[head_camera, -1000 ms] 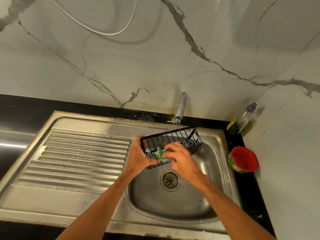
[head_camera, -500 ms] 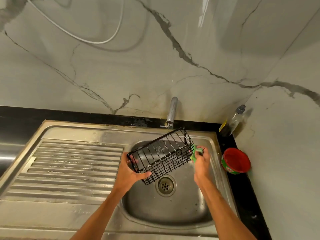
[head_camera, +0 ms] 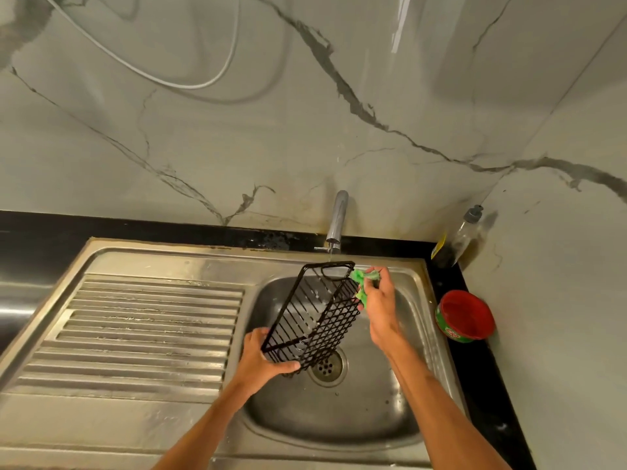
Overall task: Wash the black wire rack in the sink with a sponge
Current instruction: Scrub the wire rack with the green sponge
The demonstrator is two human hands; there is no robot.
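Note:
The black wire rack (head_camera: 314,310) hangs tilted on end above the steel sink basin (head_camera: 366,412), its far end up near the tap. My left hand (head_camera: 263,359) grips the rack's lower near end. My right hand (head_camera: 380,307) holds a green sponge (head_camera: 363,281) pressed against the rack's upper right side. A thin stream of water falls from the tap (head_camera: 337,218) onto the rack's top edge.
A ribbed steel draining board (head_camera: 142,330) lies left of the basin. On the black counter at the right stand a red tub of dish paste (head_camera: 464,315) and a clear soap bottle (head_camera: 464,235) in the corner. Marble walls close the back and right.
The rack has swung from lying almost level to standing steeply on end. My right hand with the sponge has gone from the rack's front to its upper right side.

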